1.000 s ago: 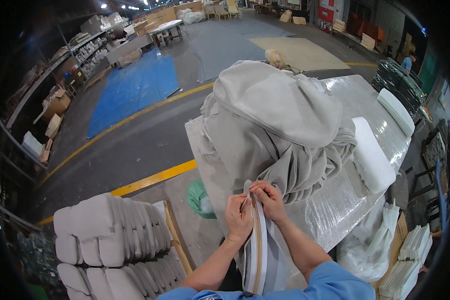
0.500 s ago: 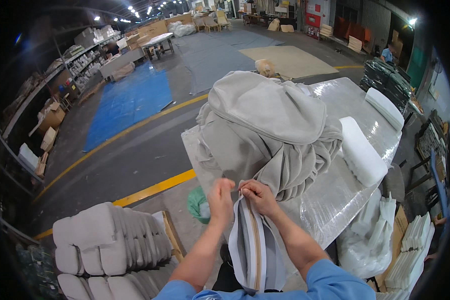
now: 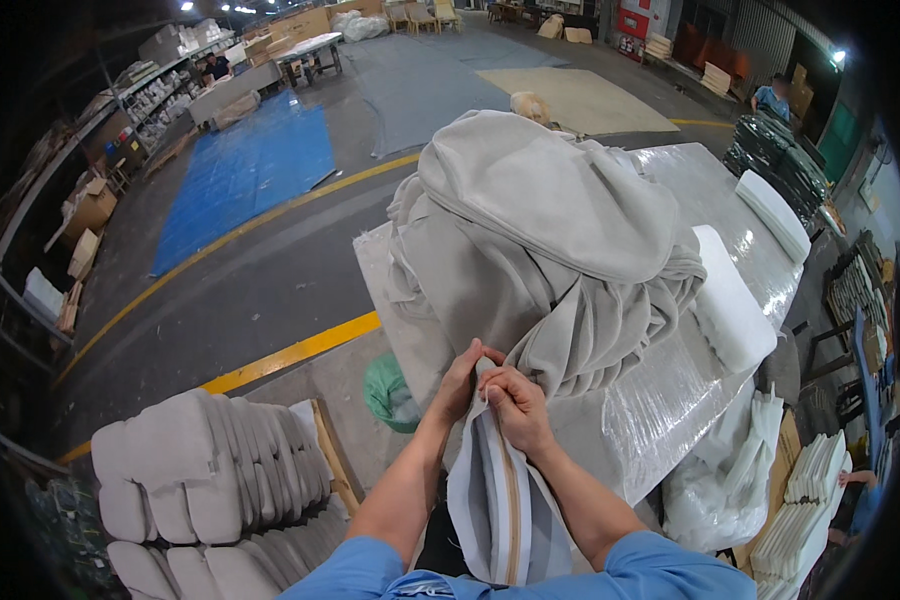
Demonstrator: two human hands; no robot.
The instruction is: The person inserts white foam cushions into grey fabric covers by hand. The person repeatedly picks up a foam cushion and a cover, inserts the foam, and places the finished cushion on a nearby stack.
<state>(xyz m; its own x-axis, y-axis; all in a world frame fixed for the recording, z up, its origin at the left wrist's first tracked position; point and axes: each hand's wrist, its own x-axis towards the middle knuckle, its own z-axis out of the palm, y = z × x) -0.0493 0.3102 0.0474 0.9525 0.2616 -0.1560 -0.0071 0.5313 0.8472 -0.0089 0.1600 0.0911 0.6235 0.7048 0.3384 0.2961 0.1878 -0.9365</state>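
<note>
A grey fabric cover with a tan zipper [image 3: 511, 490] hangs toward my body, its pale inner side showing. My right hand [image 3: 518, 405] is closed on its upper end, thumb and fingers pinched at the zipper's end. Beside it, my left hand [image 3: 456, 387] grips the edge of the same end, its fingers partly hidden behind the fabric. Just beyond both hands rises a large heap of grey fabric covers [image 3: 560, 200], folded over each other on a plastic-wrapped table [image 3: 650, 430].
White padding rolls [image 3: 732, 300] lie on the table's right side. Stacked grey cushions [image 3: 185, 460] stand at lower left, near a green bag [image 3: 390, 392]. Clear plastic bags [image 3: 715, 500] and white foam stacks [image 3: 805, 500] are at lower right. A person [image 3: 772, 98] stands at far right.
My left hand has come in from beside the cover to its upper end and now grips it. My right hand has curled tighter at the zipper's end.
</note>
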